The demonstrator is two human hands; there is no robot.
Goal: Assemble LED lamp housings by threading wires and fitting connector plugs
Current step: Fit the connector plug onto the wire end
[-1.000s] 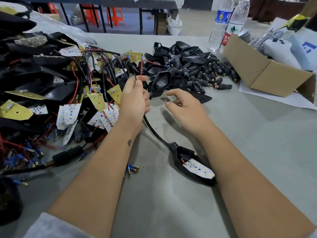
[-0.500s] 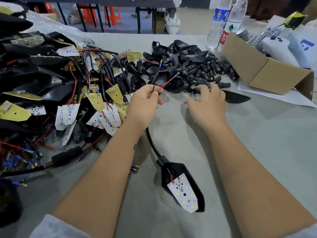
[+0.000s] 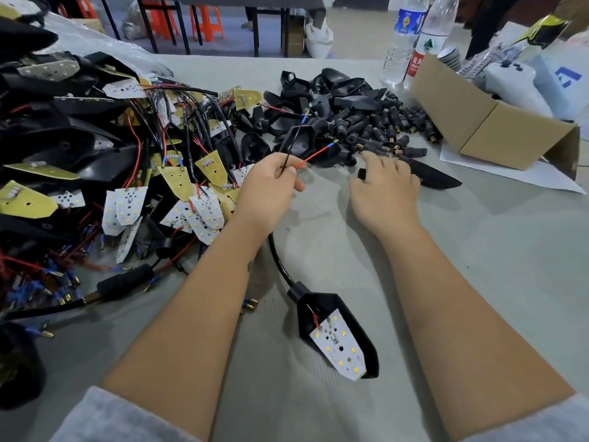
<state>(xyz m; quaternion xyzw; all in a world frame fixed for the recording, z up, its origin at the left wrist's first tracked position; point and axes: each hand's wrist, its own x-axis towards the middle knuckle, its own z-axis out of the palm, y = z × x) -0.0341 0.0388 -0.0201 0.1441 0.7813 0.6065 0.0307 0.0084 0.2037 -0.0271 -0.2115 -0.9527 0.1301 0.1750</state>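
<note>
My left hand [image 3: 271, 183] pinches a red wire [image 3: 314, 154] and a black wire [image 3: 294, 135] where they leave a black sleeved cable [image 3: 277, 260]. That cable curves down to a black lamp housing [image 3: 322, 306] lying near me, with a white LED board [image 3: 339, 346] in it. My right hand [image 3: 387, 193] lies palm down at the near edge of the pile of black connector plugs [image 3: 392, 122]. One small black connector plug [image 3: 361, 173] sits pinched between its thumb and forefinger.
A big heap of wired housings and LED boards [image 3: 127, 173] fills the left side. Empty black shells [image 3: 331, 87] lie behind the plugs. At the right stand a cardboard box [image 3: 497, 129] and two water bottles [image 3: 414, 39]. A long black cover [image 3: 436, 178] lies past my right hand.
My right hand went from beside the left one up to the plug pile and took a plug. The left hand shifted right with the wires, and the housing swung round on the table.
</note>
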